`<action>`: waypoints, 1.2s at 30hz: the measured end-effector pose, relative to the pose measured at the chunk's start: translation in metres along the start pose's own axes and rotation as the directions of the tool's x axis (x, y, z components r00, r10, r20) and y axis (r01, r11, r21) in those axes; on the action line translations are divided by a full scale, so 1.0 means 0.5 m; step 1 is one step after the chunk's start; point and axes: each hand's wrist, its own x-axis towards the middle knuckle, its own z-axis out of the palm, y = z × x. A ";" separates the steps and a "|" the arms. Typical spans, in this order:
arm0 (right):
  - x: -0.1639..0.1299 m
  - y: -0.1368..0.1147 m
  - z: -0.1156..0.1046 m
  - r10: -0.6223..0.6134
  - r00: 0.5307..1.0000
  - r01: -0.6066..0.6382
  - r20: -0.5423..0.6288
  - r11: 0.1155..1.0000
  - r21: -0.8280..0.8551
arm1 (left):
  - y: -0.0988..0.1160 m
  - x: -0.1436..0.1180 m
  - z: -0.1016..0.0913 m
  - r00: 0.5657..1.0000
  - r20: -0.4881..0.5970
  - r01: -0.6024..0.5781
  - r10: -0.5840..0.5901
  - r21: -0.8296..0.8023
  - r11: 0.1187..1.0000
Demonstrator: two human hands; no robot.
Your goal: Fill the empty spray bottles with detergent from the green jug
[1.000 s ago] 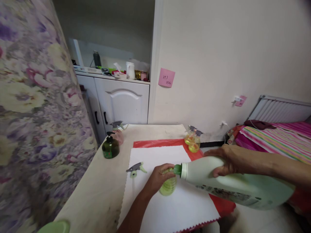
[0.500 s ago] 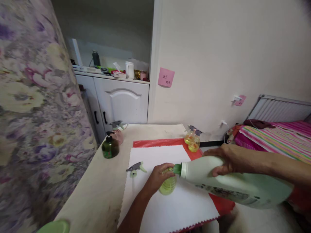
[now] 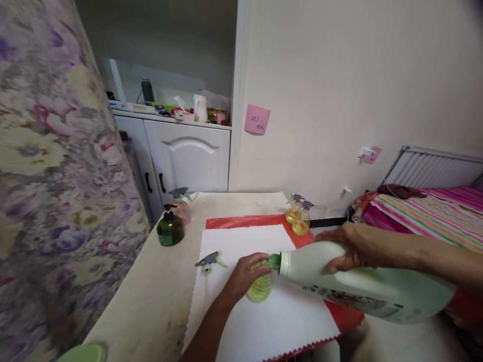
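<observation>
One tilted jug [image 3: 362,281], one small bottle [image 3: 260,289]
Left hand [image 3: 247,269] clamped round the bottle's top, right hand [image 3: 349,249] clamped on the jug.

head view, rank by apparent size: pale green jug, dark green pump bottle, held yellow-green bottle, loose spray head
1. pale green jug: clearly largest
2. dark green pump bottle and yellow-green bottle: too alike to rank; the left hand hides part of the latter
3. loose spray head: smallest
</observation>
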 end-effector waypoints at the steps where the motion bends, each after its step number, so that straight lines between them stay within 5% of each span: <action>1: -0.001 0.000 0.000 0.002 1.000 -0.002 0.000 1.000 0.000 | -0.001 0.000 0.000 1.000 -0.002 -0.001 0.001 0.003 1.000; 36: -0.004 -0.019 -0.008 0.016 1.000 -0.016 -0.003 0.999 -0.039 | -0.016 0.002 -0.004 1.000 0.004 -0.020 0.020 0.029 0.999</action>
